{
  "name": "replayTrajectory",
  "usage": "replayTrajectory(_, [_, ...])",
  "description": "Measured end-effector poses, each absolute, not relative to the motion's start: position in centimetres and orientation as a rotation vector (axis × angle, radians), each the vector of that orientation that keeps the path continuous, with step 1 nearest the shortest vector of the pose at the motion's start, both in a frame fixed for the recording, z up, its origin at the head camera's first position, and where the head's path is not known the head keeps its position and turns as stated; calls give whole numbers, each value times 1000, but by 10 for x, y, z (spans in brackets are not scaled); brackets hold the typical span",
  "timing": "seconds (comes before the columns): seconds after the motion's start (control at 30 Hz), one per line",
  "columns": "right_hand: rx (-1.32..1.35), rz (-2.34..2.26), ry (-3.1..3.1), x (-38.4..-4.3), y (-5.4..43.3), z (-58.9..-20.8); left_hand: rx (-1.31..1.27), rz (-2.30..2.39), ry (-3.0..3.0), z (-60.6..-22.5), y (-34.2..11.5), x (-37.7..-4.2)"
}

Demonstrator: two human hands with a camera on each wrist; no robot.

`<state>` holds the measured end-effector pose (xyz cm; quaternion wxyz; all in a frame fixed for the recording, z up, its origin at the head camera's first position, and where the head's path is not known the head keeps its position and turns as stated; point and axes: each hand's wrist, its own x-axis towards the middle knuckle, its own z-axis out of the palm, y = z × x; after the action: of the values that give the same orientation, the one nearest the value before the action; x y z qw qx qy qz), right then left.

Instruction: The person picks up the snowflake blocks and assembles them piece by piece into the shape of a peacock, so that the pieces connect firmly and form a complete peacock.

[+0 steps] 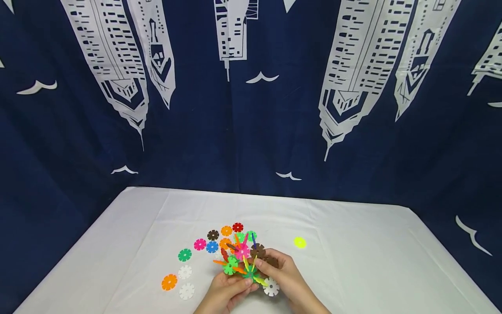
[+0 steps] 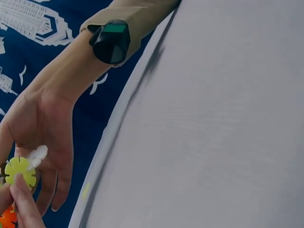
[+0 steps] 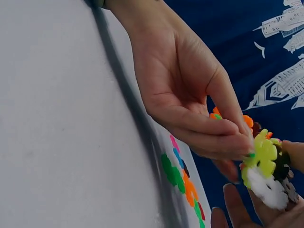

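Both hands hold a cluster of interlocking notched plastic discs (image 1: 242,252) above the front middle of the table. It joins pink, green, brown, orange, yellow and white pieces at many angles. My left hand (image 1: 227,291) pinches its lower left side, thumb at a dark green disc (image 1: 249,273). At the right side, my right hand (image 1: 285,275) grips the cluster near the brown discs, its thumb by a yellow one. A white disc (image 1: 271,287) sticks out low between the hands. In the right wrist view, the left fingertips touch a yellow disc (image 3: 262,154) beside a white disc (image 3: 267,188).
Loose discs lie on the white tablecloth (image 1: 364,253), left of and behind the hands: orange (image 1: 169,282), white (image 1: 187,291), green (image 1: 184,255), pink (image 1: 200,244), blue (image 1: 212,247) and red (image 1: 237,227) among them. A yellow disc (image 1: 300,242) lies apart, right. A navy curtain (image 1: 235,131) hangs behind.
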<state>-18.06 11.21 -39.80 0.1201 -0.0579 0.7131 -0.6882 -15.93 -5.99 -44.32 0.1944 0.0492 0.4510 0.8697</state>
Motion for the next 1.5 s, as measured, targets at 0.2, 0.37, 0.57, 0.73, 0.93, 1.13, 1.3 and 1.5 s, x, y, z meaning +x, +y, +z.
replayTrajectory(0.2, [-232,-1982,2061,-182,114,-390,156,2456,1260,-437,-56,-159])
replayTrajectory(0.37, [-322,-2024,2011,-181,117,-382,227,2486,1538,-430,-57,-159])
replayTrajectory(0.57, [-433,-2031,2046,-179,120,-387,221,2505,1760,-425,-59,-156])
replayTrajectory(0.73, [-465,-2035,2100,-178,117,-399,253,2536,1716,-427,-59,-155])
replayTrajectory(0.93, [-372,-2109,2104,-179,117,-407,342,2463,1625,-431,-63,-161])
replayTrajectory(1.13, [-328,-2148,2000,-185,122,-417,319,2325,1490,-435,-81,-172])
replayTrajectory(1.3, [-302,-2163,1852,-191,131,-426,272,2270,1491,-435,-95,-182])
replayTrajectory(1.5, [-370,-2013,1998,-194,133,-435,438,2095,1826,-432,-101,-195])
